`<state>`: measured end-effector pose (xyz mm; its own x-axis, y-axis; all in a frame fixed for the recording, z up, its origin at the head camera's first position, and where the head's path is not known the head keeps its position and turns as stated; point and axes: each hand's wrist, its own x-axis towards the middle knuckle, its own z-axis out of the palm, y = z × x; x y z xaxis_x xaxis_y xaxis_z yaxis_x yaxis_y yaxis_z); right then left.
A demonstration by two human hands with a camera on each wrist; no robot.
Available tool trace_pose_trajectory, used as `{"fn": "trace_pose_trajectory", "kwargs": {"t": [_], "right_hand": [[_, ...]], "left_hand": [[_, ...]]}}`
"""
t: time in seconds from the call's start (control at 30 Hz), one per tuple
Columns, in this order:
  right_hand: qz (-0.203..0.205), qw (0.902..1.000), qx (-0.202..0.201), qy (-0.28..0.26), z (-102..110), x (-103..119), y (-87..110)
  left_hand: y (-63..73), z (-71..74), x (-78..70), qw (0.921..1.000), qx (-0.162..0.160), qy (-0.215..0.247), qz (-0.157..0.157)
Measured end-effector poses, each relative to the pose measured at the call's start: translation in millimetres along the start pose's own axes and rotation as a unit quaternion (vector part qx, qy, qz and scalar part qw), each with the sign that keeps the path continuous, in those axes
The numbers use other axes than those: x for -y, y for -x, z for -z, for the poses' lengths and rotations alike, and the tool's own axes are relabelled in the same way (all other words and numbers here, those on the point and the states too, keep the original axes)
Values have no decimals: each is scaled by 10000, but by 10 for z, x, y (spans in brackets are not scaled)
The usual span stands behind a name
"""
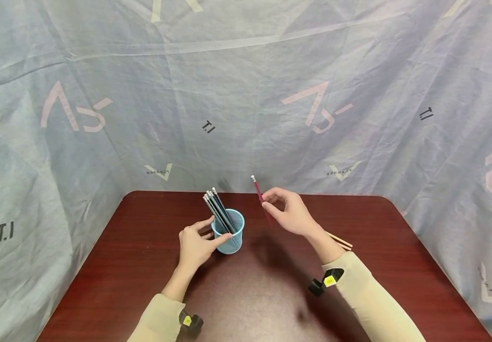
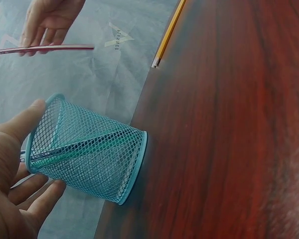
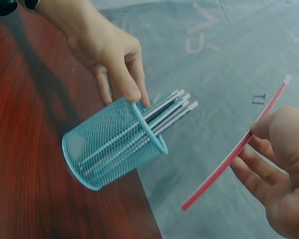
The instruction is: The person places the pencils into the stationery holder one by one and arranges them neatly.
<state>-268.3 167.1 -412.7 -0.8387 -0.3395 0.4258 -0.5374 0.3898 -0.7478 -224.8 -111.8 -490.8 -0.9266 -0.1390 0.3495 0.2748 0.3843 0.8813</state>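
A light-blue mesh pencil cup [image 1: 230, 243] stands upright on the table, with several dark and green pencils [image 3: 164, 110] leaning in it, white eraser ends up. My left hand [image 1: 196, 243] grips the cup near its rim, thumb on the near side and fingers round the far left side. To the right of the cup and above the table, my right hand [image 1: 289, 211] pinches a red pencil [image 3: 217, 172] between thumb and fingers. The pencil's white eraser end points up, tilted left in the head view. Its lower end hangs free in the right wrist view.
Yellow pencils [image 1: 340, 240] lie on the dark red-brown table [image 1: 246, 304], partly hidden behind my right forearm. A grey printed cloth [image 1: 246, 109] hangs behind the table and along its sides. Each sleeve carries a small black wrist camera [image 1: 333, 277].
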Motion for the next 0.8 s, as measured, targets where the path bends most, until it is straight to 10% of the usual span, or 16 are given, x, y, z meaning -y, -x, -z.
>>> {"fn": "trace_pose_trajectory", "kwargs": {"t": [0.37,0.8], "right_hand": [[799,9945,-318,-599,-297,210,-215],[533,9950,124,837,-562,121,-337]], "left_hand": [[2,-6,18,10000,-24,28,-69],[-21,-19,24,9999,-29,-20,-136]]}}
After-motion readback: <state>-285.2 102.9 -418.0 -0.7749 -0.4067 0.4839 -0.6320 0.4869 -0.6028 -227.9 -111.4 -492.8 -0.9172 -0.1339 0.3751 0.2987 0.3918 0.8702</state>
